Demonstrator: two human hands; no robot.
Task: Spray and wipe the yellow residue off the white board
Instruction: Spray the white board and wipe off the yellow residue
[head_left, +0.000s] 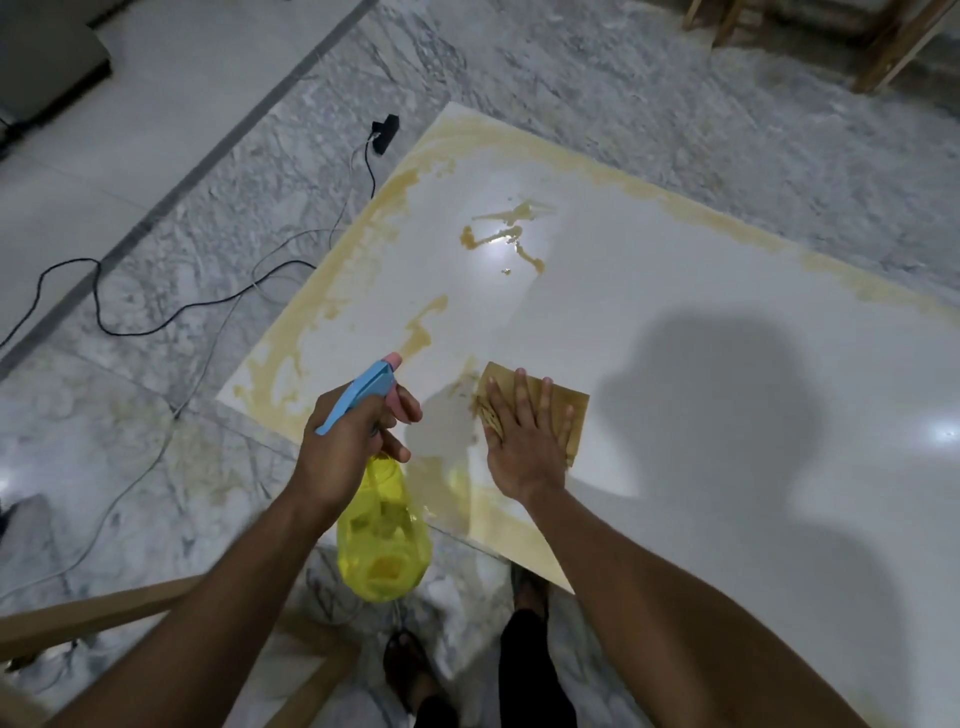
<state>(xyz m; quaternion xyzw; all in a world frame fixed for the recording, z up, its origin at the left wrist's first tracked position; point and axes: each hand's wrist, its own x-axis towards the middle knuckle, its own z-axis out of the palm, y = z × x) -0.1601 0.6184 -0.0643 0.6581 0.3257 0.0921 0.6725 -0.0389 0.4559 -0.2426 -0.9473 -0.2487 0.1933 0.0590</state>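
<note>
A large white board lies flat in front of me, with yellow residue in streaks near its middle and smeared along its left and far edges. My left hand grips a yellow spray bottle by its blue trigger head, nozzle pointing over the board's near-left part. My right hand lies flat, fingers spread, pressing a brown stained cloth onto the board near its front edge.
Black and white cables trail over the marble floor left of the board, ending at a black plug. Wooden furniture legs stand at the far right; a wooden frame sits at near left. My feet stand below the board's edge.
</note>
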